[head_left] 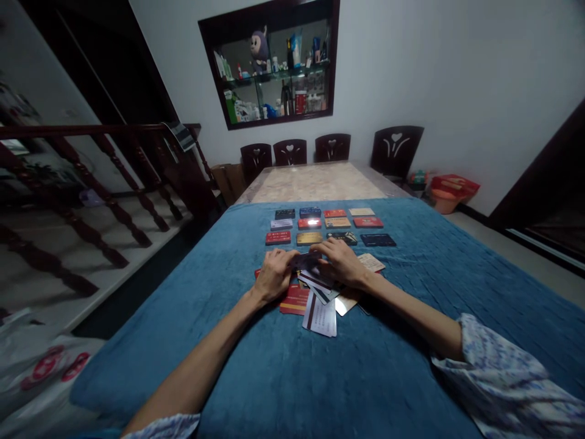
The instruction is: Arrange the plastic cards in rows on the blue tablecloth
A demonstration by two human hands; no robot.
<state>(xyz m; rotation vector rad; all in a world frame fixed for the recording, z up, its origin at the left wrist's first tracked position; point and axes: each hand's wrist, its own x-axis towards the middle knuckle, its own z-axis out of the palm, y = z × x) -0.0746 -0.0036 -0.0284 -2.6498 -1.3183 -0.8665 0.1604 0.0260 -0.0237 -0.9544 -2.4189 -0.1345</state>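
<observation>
My left hand [275,273] and my right hand [340,262] both have their fingers closed on a dark plastic card [307,261] between them; it may be more than one. Beneath and in front of them lies a loose, fanned pile of cards: red cards [293,300], white cards with a dark stripe [321,317] and a pale cream card [372,263]. Part of the pile is hidden by my hands. Just beyond, sorted card stacks stand in rows, among them a red stack [278,238], a yellow stack [309,238], a black-and-gold stack [342,238] and a dark blue stack [378,239].
A blue cloth [219,329] covers the near part of the table, with the bare stone-like top [311,182] farther off. Dark chairs [397,149] stand along the far side. White plastic bags [41,372] sit at lower left, beside a wooden railing [114,207].
</observation>
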